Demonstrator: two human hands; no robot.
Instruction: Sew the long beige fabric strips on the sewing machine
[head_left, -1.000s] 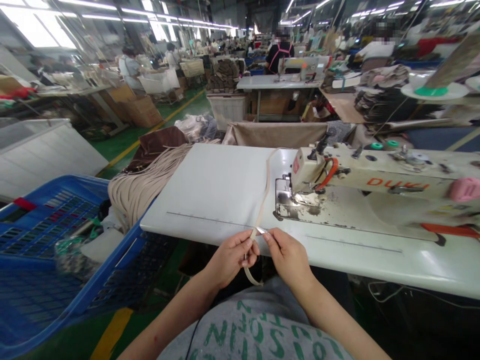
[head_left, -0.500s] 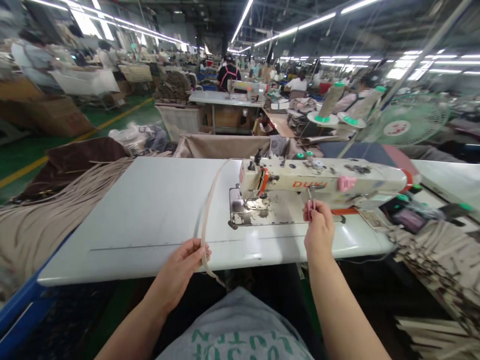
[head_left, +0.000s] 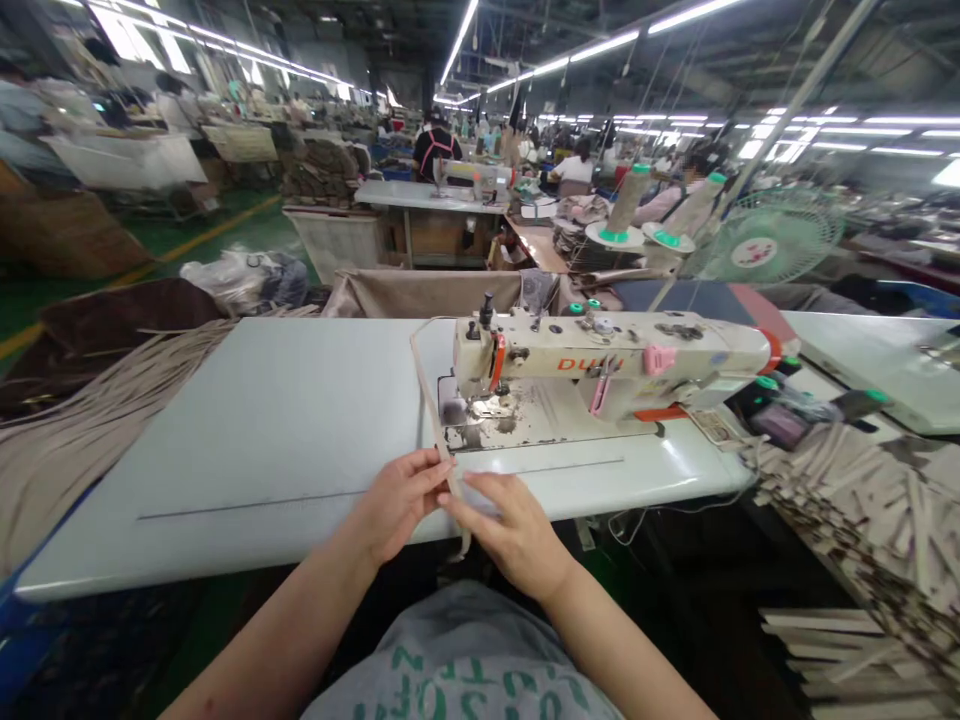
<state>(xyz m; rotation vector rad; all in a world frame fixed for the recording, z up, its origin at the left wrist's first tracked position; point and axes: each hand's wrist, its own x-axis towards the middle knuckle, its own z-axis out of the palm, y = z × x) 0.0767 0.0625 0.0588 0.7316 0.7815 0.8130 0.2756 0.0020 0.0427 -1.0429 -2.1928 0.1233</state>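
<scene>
A narrow beige fabric strip [head_left: 429,395] runs from beside the sewing machine [head_left: 607,350] down over the front edge of the white table. Its lower end hangs above my lap. My left hand [head_left: 405,495] pinches the strip close to the table's front edge. Right beside it is my right hand [head_left: 517,525], thumb and forefinger apart, with the thumb tip at the strip. Whether that thumb presses on the strip I cannot make out. Pink-handled thread snips [head_left: 601,390] hang against the front of the machine's arm.
Long beige strips [head_left: 112,410] lie heaped left of the white table [head_left: 300,400]. More cut strips [head_left: 862,500] are piled at right. Behind the machine stand thread cones [head_left: 626,205] and a green fan [head_left: 772,240]. Co-workers sit at machines farther back.
My right hand has let go of the snips, now on the machine, and moved left to the strip. My left hand has brought the strip right, closer to the needle area. The view has shifted slightly.
</scene>
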